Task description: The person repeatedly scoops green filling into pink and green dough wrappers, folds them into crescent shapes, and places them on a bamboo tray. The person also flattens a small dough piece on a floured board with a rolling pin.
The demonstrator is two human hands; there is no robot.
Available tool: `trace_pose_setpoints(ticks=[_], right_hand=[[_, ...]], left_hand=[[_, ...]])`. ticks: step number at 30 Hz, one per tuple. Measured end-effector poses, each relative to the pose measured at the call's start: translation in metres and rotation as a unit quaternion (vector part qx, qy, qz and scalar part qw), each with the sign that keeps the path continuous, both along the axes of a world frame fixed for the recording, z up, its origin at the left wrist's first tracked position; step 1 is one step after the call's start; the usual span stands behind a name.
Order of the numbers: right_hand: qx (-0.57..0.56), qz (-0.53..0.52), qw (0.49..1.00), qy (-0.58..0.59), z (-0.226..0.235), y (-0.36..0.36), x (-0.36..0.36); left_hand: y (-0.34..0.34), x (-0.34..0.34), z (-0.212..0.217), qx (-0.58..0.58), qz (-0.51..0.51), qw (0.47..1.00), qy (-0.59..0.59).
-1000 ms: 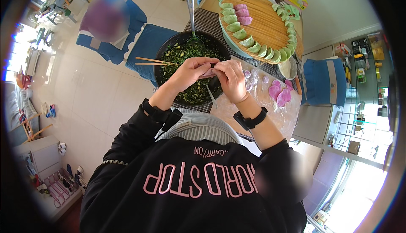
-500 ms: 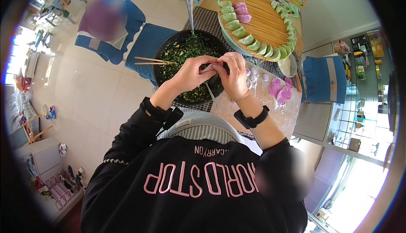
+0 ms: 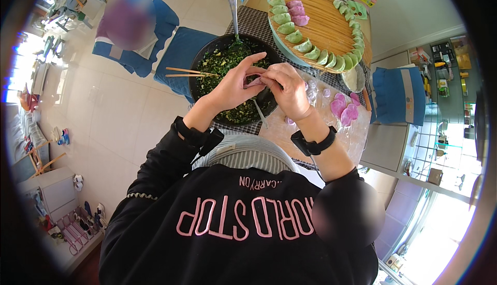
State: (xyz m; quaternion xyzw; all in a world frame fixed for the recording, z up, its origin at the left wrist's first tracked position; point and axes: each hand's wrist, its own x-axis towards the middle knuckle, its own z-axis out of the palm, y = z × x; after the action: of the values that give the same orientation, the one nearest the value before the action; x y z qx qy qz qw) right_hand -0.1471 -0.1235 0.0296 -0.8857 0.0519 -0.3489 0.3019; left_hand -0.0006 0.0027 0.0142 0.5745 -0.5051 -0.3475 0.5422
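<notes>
Over the right part of a dark pan of chopped green filling, my two hands meet on a pink dumpling. My left hand cradles it, with the index finger stretched away from it. The fingers of my right hand pinch its edge. Most of the dumpling is hidden by my fingers. In the filling stand a metal ladle, a pair of wooden chopsticks and a spoon.
At the upper right, a round wooden tray carries green dumplings round its rim and a few pink ones. Pink wrappers and dough pieces lie on the floured board. Blue-covered chairs flank the table.
My left index finger has lifted and straightened away from the dumpling. My right fingers have shifted slightly along its edge, and the right wrist has moved a little to the right.
</notes>
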Motion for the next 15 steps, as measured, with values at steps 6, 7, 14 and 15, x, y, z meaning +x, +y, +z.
trace_pose_setpoints(ticks=[6,7,14,15], right_hand=[[0.054,0.049,0.996,0.056,0.014,-0.001,0.002],[0.058,0.053,0.995,0.056,0.015,-0.001,0.003],[-0.017,0.050,0.998,0.020,0.017,0.000,0.002],[-0.033,0.042,0.999,0.008,0.017,0.000,0.002]], left_hand=[[0.000,0.001,0.005,0.005,-0.015,1.000,0.007],[0.000,0.002,0.006,0.010,-0.020,1.000,0.013],[-0.001,0.001,0.002,-0.006,-0.036,0.996,0.076],[-0.002,0.001,0.000,0.000,-0.024,0.996,0.087]])
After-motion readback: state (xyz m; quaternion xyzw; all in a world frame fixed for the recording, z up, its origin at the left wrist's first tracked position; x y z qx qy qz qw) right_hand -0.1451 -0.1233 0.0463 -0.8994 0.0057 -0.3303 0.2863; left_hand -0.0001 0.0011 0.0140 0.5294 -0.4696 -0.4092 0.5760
